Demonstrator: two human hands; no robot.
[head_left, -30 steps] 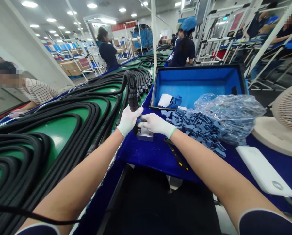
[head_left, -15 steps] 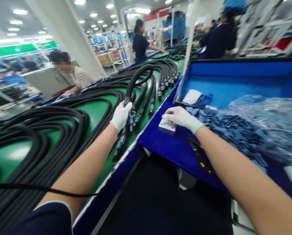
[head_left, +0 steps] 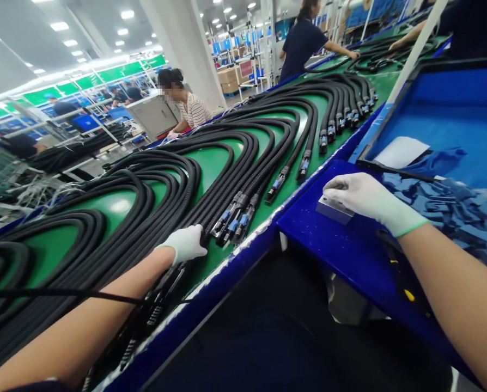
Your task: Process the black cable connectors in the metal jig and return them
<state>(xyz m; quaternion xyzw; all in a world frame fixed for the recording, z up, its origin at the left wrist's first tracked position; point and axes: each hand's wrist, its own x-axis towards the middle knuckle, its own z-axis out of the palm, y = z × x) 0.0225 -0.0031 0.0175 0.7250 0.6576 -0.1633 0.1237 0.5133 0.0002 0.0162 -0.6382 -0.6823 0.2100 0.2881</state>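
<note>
My left hand [head_left: 184,243] in a white glove lies on a black corrugated cable [head_left: 202,235] on the green conveyor belt [head_left: 211,163]. Just to its right sit several cable connectors with blue collars [head_left: 231,223]. My right hand [head_left: 370,200], also gloved, covers a small metal block [head_left: 333,209] on the blue worktop [head_left: 317,228]. Blue foam pieces [head_left: 443,209] lie beyond that hand. A black-and-yellow tool [head_left: 402,272] is partly hidden under my right forearm.
A blue-lined case [head_left: 443,109] stands at the right. Long loops of cable cover the belt, which runs into the distance. A co-worker in a striped shirt [head_left: 190,106] and another in a dark top [head_left: 303,46] stand along it. A dark gap [head_left: 292,332] lies below the worktop edge.
My left hand has dropped from holding a cable upright to lying low among the cables on the belt. The view has swung left. My right hand remains on the metal block.
</note>
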